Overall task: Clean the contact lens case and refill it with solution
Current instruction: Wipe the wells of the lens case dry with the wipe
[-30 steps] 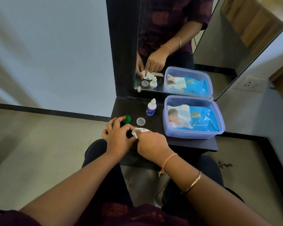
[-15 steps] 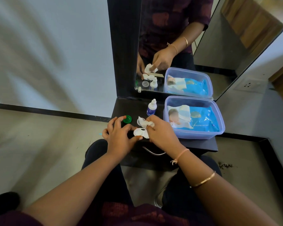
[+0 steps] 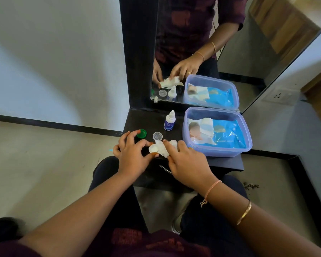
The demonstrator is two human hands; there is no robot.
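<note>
- The left hand (image 3: 132,156) is at the near edge of the dark tabletop (image 3: 148,119), its fingers curled, and it pinches the lens case (image 3: 153,148) between thumb and forefinger at the case's left end.
- The right hand (image 3: 188,164) has its fingers bent round a crumpled white wipe (image 3: 165,150) and presses it onto the right part of the case.
- The case lies between the 2 hands, its long axis running roughly left to right. 1 open well faces up just beside the left thumb; the other is hidden under the wipe.
- My judgement: cleaning is under way, and the open well is the likely next spot to wipe, a short way left of the right hand.
- Just beyond the hands, 2 caps lie off the case: a green cap (image 3: 141,133) by the left fingertips and a clear cap (image 3: 157,135) beside it.
- Farther back, the bottle of solution (image 3: 169,121) stands upright, nearer the right hand; filling has not begun.
- To the right, a plastic box (image 3: 219,152) holds a blue pack; a mirror (image 3: 248,58) rises behind.
</note>
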